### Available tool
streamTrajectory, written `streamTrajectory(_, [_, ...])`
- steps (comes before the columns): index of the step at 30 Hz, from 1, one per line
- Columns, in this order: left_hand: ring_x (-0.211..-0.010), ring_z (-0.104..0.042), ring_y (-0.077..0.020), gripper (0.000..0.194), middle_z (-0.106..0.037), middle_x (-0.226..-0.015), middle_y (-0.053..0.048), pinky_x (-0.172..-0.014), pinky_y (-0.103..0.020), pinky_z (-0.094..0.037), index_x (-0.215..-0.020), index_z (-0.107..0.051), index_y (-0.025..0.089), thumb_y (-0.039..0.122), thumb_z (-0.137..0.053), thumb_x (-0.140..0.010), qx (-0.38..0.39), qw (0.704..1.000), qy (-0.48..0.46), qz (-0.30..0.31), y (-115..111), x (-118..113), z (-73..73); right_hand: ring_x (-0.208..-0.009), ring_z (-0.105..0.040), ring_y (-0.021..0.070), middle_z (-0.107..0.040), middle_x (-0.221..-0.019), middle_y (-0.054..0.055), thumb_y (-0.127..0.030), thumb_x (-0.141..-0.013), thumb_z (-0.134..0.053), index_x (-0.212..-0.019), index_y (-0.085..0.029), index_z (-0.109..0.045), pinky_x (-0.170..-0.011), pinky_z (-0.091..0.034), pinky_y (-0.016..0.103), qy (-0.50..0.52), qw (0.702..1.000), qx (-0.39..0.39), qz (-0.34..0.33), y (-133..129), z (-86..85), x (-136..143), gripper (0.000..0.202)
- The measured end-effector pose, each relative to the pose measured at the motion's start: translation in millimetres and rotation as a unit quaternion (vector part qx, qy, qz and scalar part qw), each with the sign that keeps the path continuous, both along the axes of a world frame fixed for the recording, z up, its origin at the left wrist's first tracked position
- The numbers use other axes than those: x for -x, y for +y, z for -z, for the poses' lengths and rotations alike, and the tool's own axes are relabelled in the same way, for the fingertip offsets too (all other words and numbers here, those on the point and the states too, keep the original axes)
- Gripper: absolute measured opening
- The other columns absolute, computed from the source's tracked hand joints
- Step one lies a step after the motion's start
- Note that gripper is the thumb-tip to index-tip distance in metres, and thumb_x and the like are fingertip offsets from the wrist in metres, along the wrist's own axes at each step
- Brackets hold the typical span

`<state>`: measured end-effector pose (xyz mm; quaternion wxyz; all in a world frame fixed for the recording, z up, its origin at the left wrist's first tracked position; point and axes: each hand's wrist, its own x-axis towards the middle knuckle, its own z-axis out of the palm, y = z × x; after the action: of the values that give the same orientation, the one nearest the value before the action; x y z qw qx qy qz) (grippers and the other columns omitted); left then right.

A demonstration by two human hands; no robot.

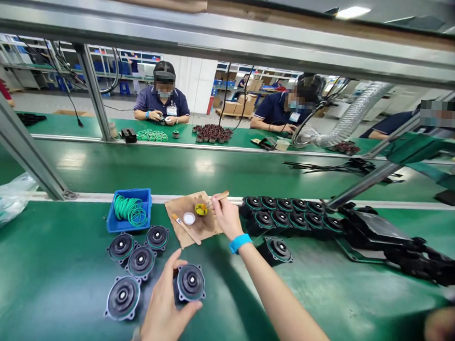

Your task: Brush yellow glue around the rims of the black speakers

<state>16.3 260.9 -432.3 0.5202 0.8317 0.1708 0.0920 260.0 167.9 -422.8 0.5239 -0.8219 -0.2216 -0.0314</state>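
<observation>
Currently, the left hand (166, 304) has its fingers around a flanged black housing (191, 282) at near centre, likely rigid, fairly heavy, best gripped by its sidewall; the right hand (226, 215) pinches a wooden-handled brush (221, 196).

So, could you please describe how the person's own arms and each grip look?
The left grip and the right grip are both human hands without gloves. A bright blue band wraps the right wrist; a grey band, partly cut off by the bottom edge, sits at the left. The right forearm is bare, and no sleeve shows on either arm.
</observation>
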Motion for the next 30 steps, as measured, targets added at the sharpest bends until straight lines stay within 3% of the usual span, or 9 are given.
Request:
streamTrajectory(7, [-0.116,-0.058,-0.0245,0.078,-0.06,-0.123,-0.007,-0.105,-0.045,-0.041,-0.136,-0.034,0.022,0.018,-0.067,-0.066,0.006,1.0,-0.019,-0.018,-1,0,-3.1,-0.062,-0.06,0.0192,-0.064,-0.073,0.009,-0.066,-0.082,-0.052,-0.089,-0.015,-0.058,-0.062,-0.049,0.032,0.078,0.984,-0.157,0.017,-5,2.6,7,0.052])
streamTrajectory(11, [-0.111,-0.06,-0.0248,0.08,-0.062,-0.121,-0.007,-0.102,-0.045,-0.043,-0.136,-0.035,0.022,0.015,-0.069,-0.064,0.009,0.999,-0.026,-0.025,-1,0,-2.7,-0.06,-0.056,0.0147,-0.059,-0.07,0.003,-0.065,-0.08,-0.055,-0.091,-0.016,-0.054,-0.059,-0.048,0.029,0.117,0.956,-0.268,0.029,-13,-14.3,23,0.051])
streamTrajectory(15, [-0.11,-0.061,-0.022,0.082,-0.063,-0.12,-0.004,-0.101,-0.041,-0.045,-0.135,-0.034,0.025,0.01,-0.07,-0.063,0.024,0.999,-0.027,-0.032,-3,1,-1.4,-0.055,-0.05,0.0105,-0.051,-0.063,-0.002,-0.061,-0.08,-0.059,-0.089,-0.017,-0.053,-0.053,-0.044,0.024,0.147,0.93,-0.335,0.023,-33,-31.5,64,0.046])
streamTrajectory(18, [-0.114,-0.059,-0.0208,0.084,-0.062,-0.122,-0.003,-0.105,-0.04,-0.042,-0.135,-0.033,0.027,0.008,-0.072,-0.062,0.038,0.998,-0.033,-0.034,-3,2,1.2,-0.051,-0.048,0.0098,-0.05,-0.059,-0.002,-0.056,-0.083,-0.062,-0.085,-0.016,-0.055,-0.047,-0.041,0.021,0.176,0.92,-0.349,0.006,-51,-31.5,100,0.041])
streamTrajectory(22, [-0.113,-0.06,-0.0193,0.084,-0.061,-0.123,-0.003,-0.105,-0.039,-0.043,-0.135,-0.03,0.027,0.011,-0.072,-0.065,0.089,0.994,-0.049,-0.033,-1,2,2.0,-0.049,-0.049,0.0098,-0.053,-0.056,-0.002,-0.054,-0.088,-0.059,-0.084,-0.016,-0.056,-0.046,-0.042,0.02,0.207,0.919,-0.334,-0.01,-70,-18.1,137,0.038])
streamTrajectory(25, [-0.114,-0.06,-0.0196,0.083,-0.06,-0.124,-0.005,-0.104,-0.039,-0.045,-0.136,-0.029,0.026,0.014,-0.072,-0.066,0.117,0.991,-0.06,-0.035,1,3,0.6,-0.048,-0.05,0.0097,-0.054,-0.056,-0.001,-0.056,-0.09,-0.056,-0.085,-0.016,-0.055,-0.047,-0.043,0.019,0.221,0.926,-0.306,-0.02,-75,-10.5,151,0.04])
streamTrajectory(30, [-0.116,-0.06,-0.0214,0.083,-0.06,-0.125,-0.008,-0.105,-0.04,-0.045,-0.137,-0.029,0.025,0.017,-0.073,-0.068,0.095,0.992,-0.072,-0.03,3,4,0.1,-0.047,-0.05,0.0098,-0.053,-0.055,-0.002,-0.059,-0.089,-0.054,-0.085,-0.016,-0.053,-0.048,-0.043,0.021,0.228,0.935,-0.27,-0.044,-74,-11.3,161,0.044])
